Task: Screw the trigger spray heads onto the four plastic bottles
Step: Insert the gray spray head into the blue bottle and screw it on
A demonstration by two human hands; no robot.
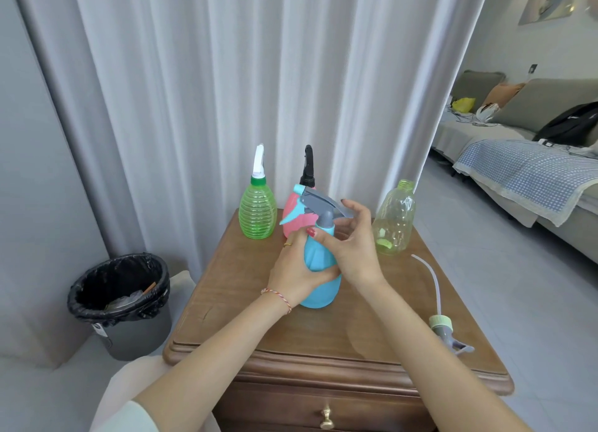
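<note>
Left hand wrapped round the blue bottle mid-table; right hand half-closed, fingertips pinching the collar under the grey head. Probably light, empty, smooth and a bit squashy, so best gripped at the waist and turned at the stiff collar. Beyond: green bottle and pink bottle capped far left, clear bottle open right, last head near right.

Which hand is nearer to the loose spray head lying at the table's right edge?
The right hand. It is at the blue bottle's neck, up-left of the loose spray head; the left hand grips the bottle's far side.
</note>
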